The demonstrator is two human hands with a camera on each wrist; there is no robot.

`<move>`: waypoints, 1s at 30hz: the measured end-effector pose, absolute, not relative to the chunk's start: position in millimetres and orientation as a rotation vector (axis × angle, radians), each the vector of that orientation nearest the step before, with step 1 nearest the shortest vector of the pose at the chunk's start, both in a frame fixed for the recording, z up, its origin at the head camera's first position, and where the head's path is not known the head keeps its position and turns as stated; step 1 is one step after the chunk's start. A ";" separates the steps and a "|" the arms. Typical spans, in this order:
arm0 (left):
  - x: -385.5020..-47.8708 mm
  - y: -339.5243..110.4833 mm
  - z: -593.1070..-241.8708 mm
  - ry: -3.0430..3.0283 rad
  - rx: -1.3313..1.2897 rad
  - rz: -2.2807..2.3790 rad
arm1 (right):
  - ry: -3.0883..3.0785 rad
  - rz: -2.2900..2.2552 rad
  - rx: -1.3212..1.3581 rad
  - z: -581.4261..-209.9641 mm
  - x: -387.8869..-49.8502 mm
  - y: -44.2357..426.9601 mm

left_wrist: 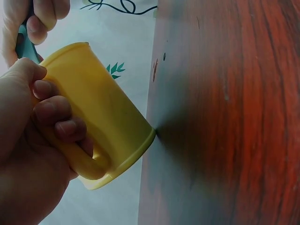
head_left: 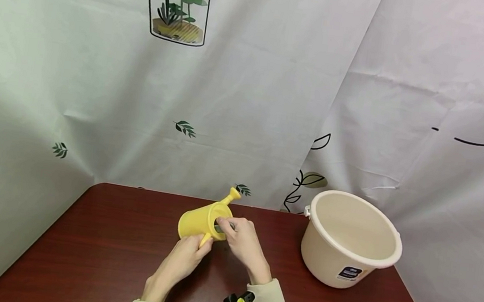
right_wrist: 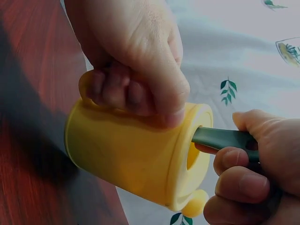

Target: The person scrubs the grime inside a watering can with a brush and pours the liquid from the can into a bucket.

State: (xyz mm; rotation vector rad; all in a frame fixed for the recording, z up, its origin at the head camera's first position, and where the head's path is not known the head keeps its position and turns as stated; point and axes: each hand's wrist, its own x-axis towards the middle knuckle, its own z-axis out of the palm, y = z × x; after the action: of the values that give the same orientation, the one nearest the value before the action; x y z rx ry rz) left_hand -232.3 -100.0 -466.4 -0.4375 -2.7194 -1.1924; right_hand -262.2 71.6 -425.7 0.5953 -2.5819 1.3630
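A yellow watering can (head_left: 197, 220) is tilted over the table, its open top facing the right hand. Around its handle curl the fingers of my left hand (head_left: 183, 257), seen close up in the left wrist view. My right hand (head_left: 243, 242) grips a dark green handle (right_wrist: 218, 137) with a hole near its end. The far part of that handled tool goes into the can's opening and is hidden, so its kind does not show. Whether the can's base edge touches the table, I cannot tell.
A cream plastic bucket (head_left: 333, 260) with a dark label stands at the right of the dark red wooden table (head_left: 89, 248). Behind the table hangs a white cloth (head_left: 248, 96) printed with plants and leaves.
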 end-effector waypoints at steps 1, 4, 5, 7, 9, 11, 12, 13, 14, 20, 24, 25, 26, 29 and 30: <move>-232.2 -100.1 -466.5 -2.718 -0.439 -1.193 | -2.584 1.360 0.611 -425.6 -262.4 71.9; -232.3 -100.2 -466.8 -2.721 -0.436 -1.201 | -2.591 1.347 0.668 -424.6 -262.5 73.7; -232.3 -100.2 -466.9 -2.723 -0.434 -1.203 | -2.590 1.342 0.690 -423.8 -262.4 74.5; -232.5 -100.2 -466.9 -2.734 -0.420 -1.210 | -2.588 1.333 0.723 -421.4 -261.4 76.6; -232.6 -100.4 -467.1 -2.737 -0.415 -1.211 | -2.586 1.320 0.745 -418.2 -260.2 78.9; -232.9 -100.5 -467.7 -2.734 -0.412 -1.212 | -2.580 1.305 0.757 -414.4 -258.9 81.1; -233.2 -100.6 -468.2 -2.733 -0.410 -1.214 | -2.579 1.299 0.757 -412.6 -258.3 82.3; -233.4 -100.6 -468.4 -2.730 -0.410 -1.213 | -2.577 1.293 0.759 -411.1 -257.8 83.5; -233.5 -100.5 -468.7 -2.728 -0.410 -1.213 | -2.575 1.289 0.758 -409.8 -257.6 84.7; -233.7 -99.9 -468.9 -2.718 -0.423 -1.209 | -2.562 1.311 0.742 -407.4 -257.9 90.7; -234.2 -100.1 -469.2 -2.717 -0.424 -1.219 | -2.544 1.307 0.730 -409.4 -258.7 90.8; -234.4 -100.3 -469.3 -2.717 -0.421 -1.224 | -2.540 1.304 0.730 -410.1 -259.0 89.9; -234.5 -100.5 -469.6 -2.717 -0.419 -1.229 | -2.537 1.304 0.729 -411.1 -259.2 88.6; -234.6 -101.4 -470.3 -2.718 -0.411 -1.242 | -2.536 1.304 0.732 -414.9 -259.5 82.8; -234.5 -101.7 -470.5 -2.719 -0.408 -1.246 | -2.538 1.307 0.730 -416.6 -259.7 80.3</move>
State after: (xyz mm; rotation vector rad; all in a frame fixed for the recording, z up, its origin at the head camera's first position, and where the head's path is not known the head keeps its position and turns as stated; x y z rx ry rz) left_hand -234.5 -101.7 -470.5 -0.4079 -2.7193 -1.2458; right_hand -259.7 80.3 -416.6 0.7297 -2.5381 1.3074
